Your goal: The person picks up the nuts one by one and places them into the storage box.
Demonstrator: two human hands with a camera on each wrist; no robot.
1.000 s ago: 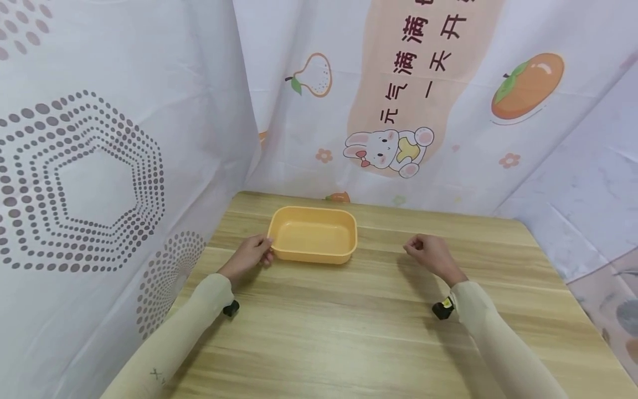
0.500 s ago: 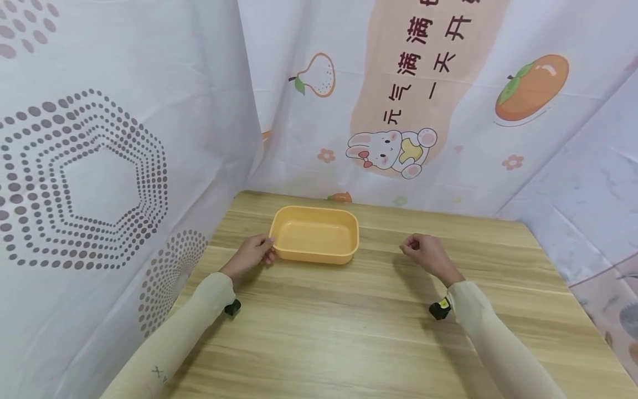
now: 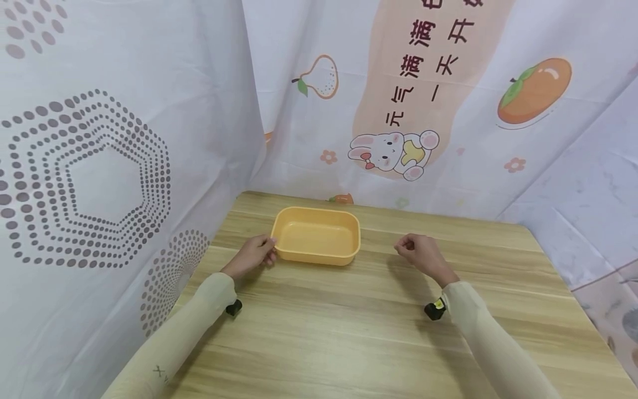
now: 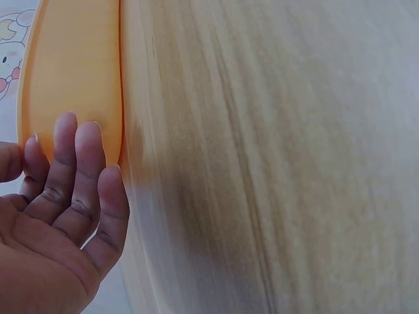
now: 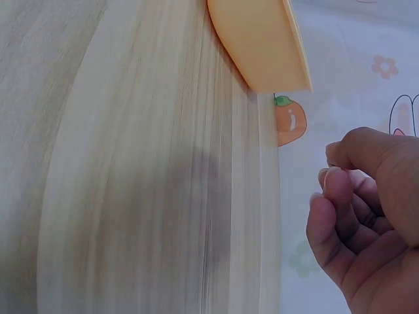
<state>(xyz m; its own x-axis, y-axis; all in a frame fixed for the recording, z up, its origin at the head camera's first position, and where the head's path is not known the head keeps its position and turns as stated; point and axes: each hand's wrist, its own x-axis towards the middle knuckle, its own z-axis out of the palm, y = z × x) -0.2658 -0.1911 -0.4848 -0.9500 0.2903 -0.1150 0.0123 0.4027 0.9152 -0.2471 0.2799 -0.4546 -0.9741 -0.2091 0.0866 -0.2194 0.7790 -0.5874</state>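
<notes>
A yellow rectangular plastic basin [image 3: 315, 259] with rounded corners sits on the wooden table, and its inside holds nothing. My left hand [image 3: 251, 255] pinches the rim at its near left corner between thumb and index finger. The other fingers [image 4: 88, 140] spread loosely beside the basin's wall in the left wrist view. To the right of the basin, my right hand [image 3: 422, 254] hovers above the table. In the right wrist view its fingers [image 5: 321, 222] are loosely curled, the thumb close to the index fingertip, nothing held. Part of the basin [image 5: 262, 46] shows ahead of it.
The wooden table [image 3: 329, 327] reaches back to a printed white curtain [image 3: 299, 138]. Another curtain [image 3: 209, 100] hangs close along the left edge. A small black wrist camera [image 3: 435, 310] hangs under the right cuff.
My right hand has drifted left, closer to the basin. The left hand keeps its hold on the rim, and the view has turned slightly left.
</notes>
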